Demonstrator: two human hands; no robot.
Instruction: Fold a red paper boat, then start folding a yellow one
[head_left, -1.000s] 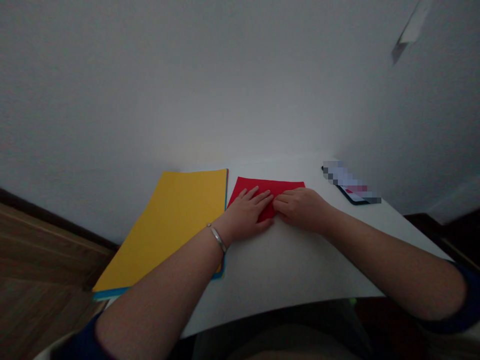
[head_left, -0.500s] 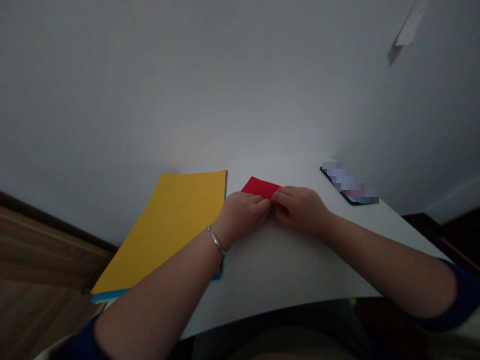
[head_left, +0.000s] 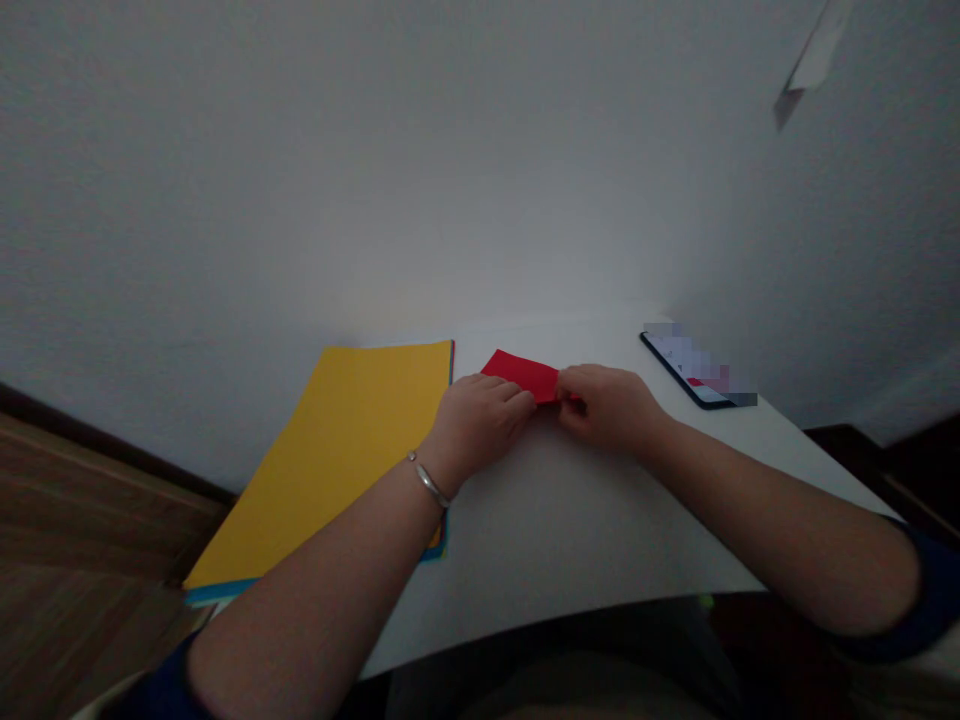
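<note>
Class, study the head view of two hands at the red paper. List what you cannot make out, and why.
All in the head view:
- Both ends of the red paper: behind the left hand and right hand.
- What the phone-like device displays: mostly blurred by blocky pixels.
- Part of the yellow sheet: under the left forearm.
- The pale strip's upper end: cut off by the top edge.

Your workplace is an indoor room, probably in a home, though the dim view does not rule out a small office. Identify it by these features: a white counter [head_left: 600, 530] against a pale wall [head_left: 480, 180], wood-grained boards [head_left: 75, 520] low at your left, and a slim screen device [head_left: 686, 378] lying on the counter.
</note>
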